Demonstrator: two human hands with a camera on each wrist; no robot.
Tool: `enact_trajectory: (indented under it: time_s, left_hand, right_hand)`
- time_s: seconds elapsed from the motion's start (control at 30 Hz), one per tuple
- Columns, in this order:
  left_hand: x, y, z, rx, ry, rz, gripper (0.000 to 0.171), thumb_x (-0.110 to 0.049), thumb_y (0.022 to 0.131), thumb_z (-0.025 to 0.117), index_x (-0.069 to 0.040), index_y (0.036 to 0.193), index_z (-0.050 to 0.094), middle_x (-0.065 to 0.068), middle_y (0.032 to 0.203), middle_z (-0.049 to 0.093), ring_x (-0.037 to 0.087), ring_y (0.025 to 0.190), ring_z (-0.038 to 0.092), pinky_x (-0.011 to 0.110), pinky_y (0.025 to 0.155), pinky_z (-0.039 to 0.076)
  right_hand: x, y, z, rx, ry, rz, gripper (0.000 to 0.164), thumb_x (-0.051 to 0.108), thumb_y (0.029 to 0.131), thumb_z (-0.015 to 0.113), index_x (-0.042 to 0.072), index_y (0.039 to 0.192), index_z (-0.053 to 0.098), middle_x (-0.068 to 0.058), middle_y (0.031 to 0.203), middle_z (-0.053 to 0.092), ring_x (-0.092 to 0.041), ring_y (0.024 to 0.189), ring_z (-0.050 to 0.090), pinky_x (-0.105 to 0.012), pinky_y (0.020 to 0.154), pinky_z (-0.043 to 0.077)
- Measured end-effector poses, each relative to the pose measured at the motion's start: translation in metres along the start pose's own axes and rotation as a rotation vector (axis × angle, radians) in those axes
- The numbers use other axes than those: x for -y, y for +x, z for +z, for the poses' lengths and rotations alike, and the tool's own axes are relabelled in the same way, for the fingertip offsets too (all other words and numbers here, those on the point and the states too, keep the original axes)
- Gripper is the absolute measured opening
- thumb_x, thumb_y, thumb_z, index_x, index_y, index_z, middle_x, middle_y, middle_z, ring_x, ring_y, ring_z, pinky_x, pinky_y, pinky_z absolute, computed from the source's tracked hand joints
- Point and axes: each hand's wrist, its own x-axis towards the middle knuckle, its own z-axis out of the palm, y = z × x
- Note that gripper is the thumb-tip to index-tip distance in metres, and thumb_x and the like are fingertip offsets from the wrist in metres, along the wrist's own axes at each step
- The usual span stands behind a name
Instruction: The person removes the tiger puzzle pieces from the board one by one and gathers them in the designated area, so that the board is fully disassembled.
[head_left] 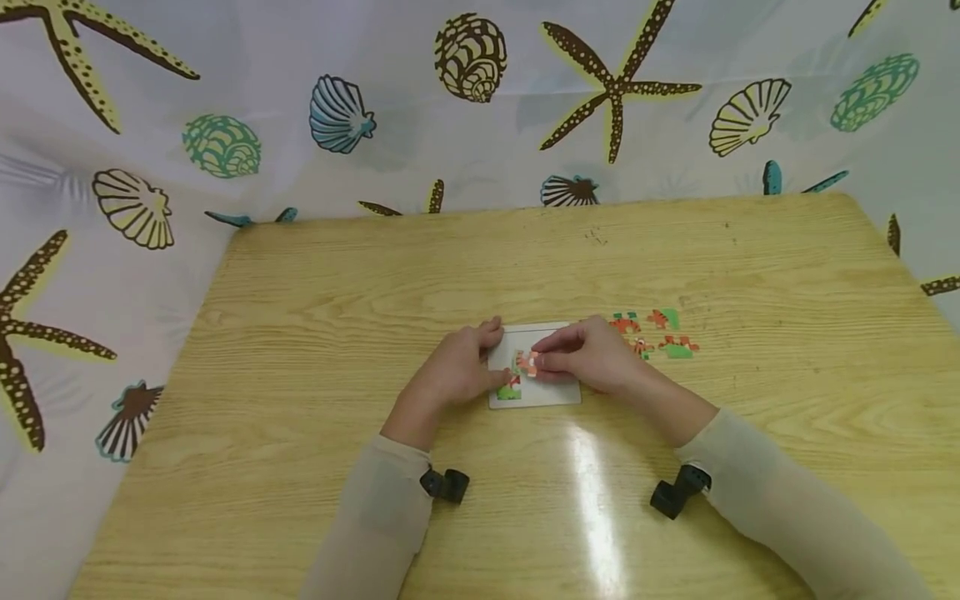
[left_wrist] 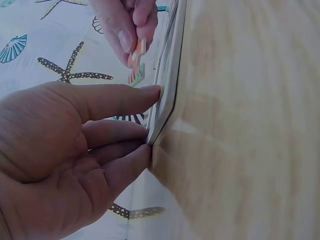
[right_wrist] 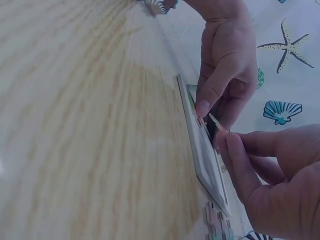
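Observation:
A white puzzle tray (head_left: 551, 397) with a raised rim lies on the wooden table. My left hand (head_left: 456, 365) grips its left edge, thumb over the top and fingers against the side. In its lower left corner sits a green and red jigsaw piece (head_left: 508, 392), close to the left thumb. Over the tray, my right hand (head_left: 603, 357) pinches an orange and green jigsaw piece (left_wrist: 136, 70) between thumb and fingers. That piece is tilted in the left wrist view. Whether it touches the tray I cannot tell.
Several loose orange and green jigsaw pieces (head_left: 678, 348) lie right of the tray, some partly behind the right hand. The wooden table (head_left: 322, 333) meets a white cloth (head_left: 405, 158) printed with shells and starfish at its back and sides.

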Motion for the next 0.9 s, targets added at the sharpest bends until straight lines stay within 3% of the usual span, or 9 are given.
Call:
enact_trajectory:
  time_s: [0.07,0.43,0.7,0.9]
  left_hand:
    - [0.001,0.0,0.0,0.0,0.01,0.004,0.069,-0.013,0.098,0.074,0.004,0.155,0.04,0.009,0.169,0.029,0.028,0.157,0.022,0.041,0.126,0.025]
    - [0.001,0.0,0.001,-0.009,-0.01,0.006,0.069,-0.013,0.098,0.073,0.003,0.155,0.04,0.008,0.168,0.029,0.026,0.157,0.023,0.041,0.126,0.026]
    - [0.0,0.0,0.001,-0.003,-0.022,0.004,0.069,-0.012,0.097,0.074,0.003,0.155,0.039,0.008,0.168,0.029,0.026,0.157,0.024,0.04,0.125,0.027]
    - [0.0,0.001,0.0,-0.005,-0.036,-0.006,0.071,-0.011,0.097,0.074,0.002,0.156,0.038,0.007,0.169,0.028,0.025,0.157,0.023,0.04,0.125,0.028]
  right_hand:
    - [0.0,-0.003,-0.001,0.006,-0.03,-0.007,0.024,0.004,0.098,0.071,-0.008,0.119,0.074,-0.019,0.11,0.074,-0.013,0.088,0.076,-0.028,0.08,0.062]
    - [-0.004,-0.007,-0.01,0.02,0.019,0.022,0.026,0.004,0.098,0.071,-0.007,0.122,0.073,-0.017,0.113,0.075,-0.014,0.091,0.076,-0.03,0.084,0.062]
    - [-0.012,-0.011,-0.023,0.036,0.033,0.022,0.028,0.003,0.099,0.069,-0.01,0.124,0.071,-0.021,0.121,0.072,-0.016,0.095,0.077,-0.031,0.088,0.061]
    - [-0.013,-0.014,-0.028,0.064,0.02,-0.001,0.026,0.001,0.099,0.068,-0.012,0.122,0.07,-0.02,0.115,0.072,-0.017,0.093,0.077,-0.033,0.087,0.062]
